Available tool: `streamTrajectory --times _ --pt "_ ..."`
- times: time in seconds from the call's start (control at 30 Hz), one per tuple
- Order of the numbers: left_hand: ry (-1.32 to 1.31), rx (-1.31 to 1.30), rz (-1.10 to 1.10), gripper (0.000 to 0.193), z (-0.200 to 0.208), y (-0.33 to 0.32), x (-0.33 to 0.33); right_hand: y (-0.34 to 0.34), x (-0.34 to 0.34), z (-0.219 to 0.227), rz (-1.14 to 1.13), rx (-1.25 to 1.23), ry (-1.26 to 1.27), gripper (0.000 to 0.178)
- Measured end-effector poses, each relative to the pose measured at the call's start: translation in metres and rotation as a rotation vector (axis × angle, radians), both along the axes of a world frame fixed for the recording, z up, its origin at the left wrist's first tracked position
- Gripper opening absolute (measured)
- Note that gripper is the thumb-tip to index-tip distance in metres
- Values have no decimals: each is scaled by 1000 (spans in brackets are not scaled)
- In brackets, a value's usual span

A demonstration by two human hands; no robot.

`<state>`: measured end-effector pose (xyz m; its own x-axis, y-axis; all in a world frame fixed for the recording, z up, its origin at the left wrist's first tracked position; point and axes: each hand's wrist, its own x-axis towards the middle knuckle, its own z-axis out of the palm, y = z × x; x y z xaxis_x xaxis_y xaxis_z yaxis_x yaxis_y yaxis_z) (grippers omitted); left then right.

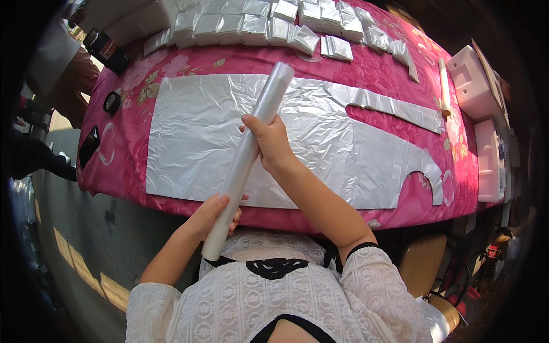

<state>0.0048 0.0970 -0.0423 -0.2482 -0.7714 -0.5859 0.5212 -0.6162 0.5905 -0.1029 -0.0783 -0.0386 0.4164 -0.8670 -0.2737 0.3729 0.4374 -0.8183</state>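
A long roll of clear plastic film (235, 174) slants up and to the right in front of me. Near its lower end my left hand (216, 214) is wrapped round it. My right hand (271, 142) grips it higher up, with the thumb along the top. Under the roll's upper part, a large silvery-white plastic sheet (197, 137) lies flat and wrinkled on the table. Its right end has a long cut-out and a smaller curved notch, leaving strap-like strips, like an apron or vest bag.
Several folded silvery packets (229, 26) stand in rows along the far side of the pink floral tablecloth (123, 157). A dark jar (106, 50), a black roll of tape (112, 102) and a phone-like dark object (89, 146) sit left. White foam boxes (472, 74) and a thin rod (444, 86) are right.
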Motion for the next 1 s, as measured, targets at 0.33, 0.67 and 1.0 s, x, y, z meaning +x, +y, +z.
streamTrajectory --times 0.33,0.67,1.0 --pt "359 138 -159 66 -35 66 18 -95 -86 -14 211 -182 457 27" --pt "221 131 -201 67 -30 64 18 -80 -77 -2 724 -339 548 22" --pt "203 205 -310 66 -31 98 55 -147 -143 -7 278 -402 777 17"
